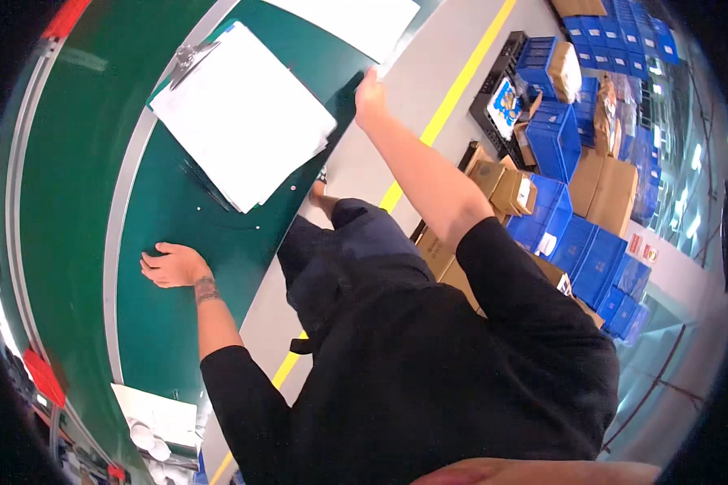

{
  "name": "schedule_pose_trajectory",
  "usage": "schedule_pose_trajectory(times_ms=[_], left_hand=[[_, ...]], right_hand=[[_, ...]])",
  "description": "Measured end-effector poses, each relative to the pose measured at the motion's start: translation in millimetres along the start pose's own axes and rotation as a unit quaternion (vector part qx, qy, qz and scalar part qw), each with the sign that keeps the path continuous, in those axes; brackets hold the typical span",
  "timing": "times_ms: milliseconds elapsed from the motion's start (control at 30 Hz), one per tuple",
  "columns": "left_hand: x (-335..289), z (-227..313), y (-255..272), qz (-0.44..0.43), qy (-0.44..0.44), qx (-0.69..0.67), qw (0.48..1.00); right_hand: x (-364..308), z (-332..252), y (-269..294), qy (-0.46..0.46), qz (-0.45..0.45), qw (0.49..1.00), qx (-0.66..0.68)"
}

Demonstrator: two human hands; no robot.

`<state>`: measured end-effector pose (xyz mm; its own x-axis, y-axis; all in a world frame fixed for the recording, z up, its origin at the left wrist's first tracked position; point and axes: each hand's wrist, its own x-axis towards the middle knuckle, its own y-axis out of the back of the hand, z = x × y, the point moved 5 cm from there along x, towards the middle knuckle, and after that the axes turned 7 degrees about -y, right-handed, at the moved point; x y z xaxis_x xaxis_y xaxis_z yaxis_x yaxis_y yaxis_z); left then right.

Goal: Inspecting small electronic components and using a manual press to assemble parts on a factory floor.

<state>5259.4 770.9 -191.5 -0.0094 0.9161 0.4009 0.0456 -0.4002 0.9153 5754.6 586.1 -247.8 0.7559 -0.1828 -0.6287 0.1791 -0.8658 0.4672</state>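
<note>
Over the green tabletop [158,323], my left hand [174,265] is open, its fingers a little bent and apart, with nothing in it. My right hand [370,101] is at the near edge of the table, its thumb by the corner of a white sheet [352,20]. Its other fingers are mostly hidden, and whether they grip the sheet does not show. Between my hands lies a stack of white paper [239,113] on a clipboard with a metal clip [194,63]. Dark thin strands [206,184] stick out beside the stack.
A white sheet with white round items [143,436] lies at the table's lower left end. A metal rail [125,194] borders the far side. Behind me, blue bins [554,133], cardboard boxes [607,190] and a black pallet [493,97] stand beyond a yellow floor line [449,117].
</note>
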Motion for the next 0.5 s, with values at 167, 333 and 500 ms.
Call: schedule_pose_trajectory(times_ms=[167, 333, 500], left_hand=[[-5, -4, -1, -0.021, 0.009, 0.009, 1.0], [-1, -1, -1, -0.029, 0.003, -0.002, 1.0], [1, -1, -6, -0.043, 0.0, 0.018, 0.999]], right_hand=[[-45, -17, -11, -0.005, 0.173, 0.977, -0.127], [-52, -23, -15, -0.01, 0.191, 0.962, -0.197], [-42, -21, -21, 0.007, 0.207, 0.928, -0.309]])
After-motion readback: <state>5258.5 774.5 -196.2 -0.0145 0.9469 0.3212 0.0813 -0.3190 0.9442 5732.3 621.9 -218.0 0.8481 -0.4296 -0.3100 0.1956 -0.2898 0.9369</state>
